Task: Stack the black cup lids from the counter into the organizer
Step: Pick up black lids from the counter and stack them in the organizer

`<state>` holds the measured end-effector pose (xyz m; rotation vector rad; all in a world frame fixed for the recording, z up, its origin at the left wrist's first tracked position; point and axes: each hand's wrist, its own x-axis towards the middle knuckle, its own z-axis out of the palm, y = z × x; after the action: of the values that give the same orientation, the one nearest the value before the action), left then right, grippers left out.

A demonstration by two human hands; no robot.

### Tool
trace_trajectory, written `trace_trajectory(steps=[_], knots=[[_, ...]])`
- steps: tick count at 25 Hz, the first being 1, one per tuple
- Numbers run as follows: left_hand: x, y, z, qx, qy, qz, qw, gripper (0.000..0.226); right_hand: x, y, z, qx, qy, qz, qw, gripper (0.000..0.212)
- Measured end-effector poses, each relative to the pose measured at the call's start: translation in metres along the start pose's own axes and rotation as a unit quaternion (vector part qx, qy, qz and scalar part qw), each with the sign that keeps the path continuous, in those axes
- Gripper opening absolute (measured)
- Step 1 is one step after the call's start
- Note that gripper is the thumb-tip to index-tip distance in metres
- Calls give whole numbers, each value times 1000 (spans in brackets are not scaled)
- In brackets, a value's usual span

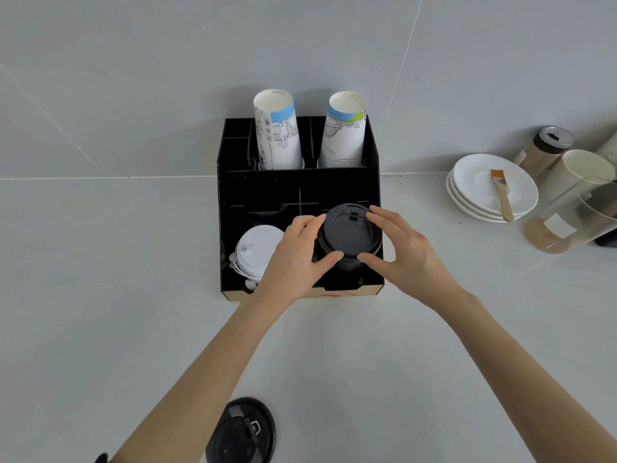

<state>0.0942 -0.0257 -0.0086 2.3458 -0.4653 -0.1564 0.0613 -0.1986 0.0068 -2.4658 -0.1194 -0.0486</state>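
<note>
A black organizer point(260, 187) stands on the grey counter against the wall. A stack of black cup lids point(347, 233) sits over its front right compartment. My left hand point(293, 253) grips the stack from the left, thumb at the front. From the right, my right hand point(405, 248) holds the same stack. White lids point(255, 250) fill the front left compartment. Another black lid point(242, 432) lies on the counter near the bottom edge, beside my left forearm.
Two stacks of paper cups point(277, 128) point(345, 128) stand upright in the organizer's back compartments. To the right are stacked white saucers point(474, 188) with a small brush point(500, 192) on top, a jar with a metal lid point(544, 148) and clear containers point(574, 215).
</note>
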Motion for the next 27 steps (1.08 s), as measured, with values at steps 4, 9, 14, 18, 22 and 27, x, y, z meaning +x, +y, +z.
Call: trace_trajectory(steps=[4,9,14,18,22,27], knots=[[13,-3,2,2,-4,-8,1000,63,12,6,1,0,-11,8,1000,58],[22,-8,7,4,-8,-13,1000,61,21,13,3,-6,-26,15,1000,59],[22,-13,12,-8,-15,-19,1000,60,22,16,7,-6,-42,22,999,59],[21,-13,14,-15,-8,-19,1000,60,18,17,12,0,-42,26,999,60],[18,-12,15,9,-7,-6,1000,60,12,18,16,14,-33,36,999,60],[18,-12,14,-10,-7,-12,1000,59,10,17,16,15,-26,40,999,60]])
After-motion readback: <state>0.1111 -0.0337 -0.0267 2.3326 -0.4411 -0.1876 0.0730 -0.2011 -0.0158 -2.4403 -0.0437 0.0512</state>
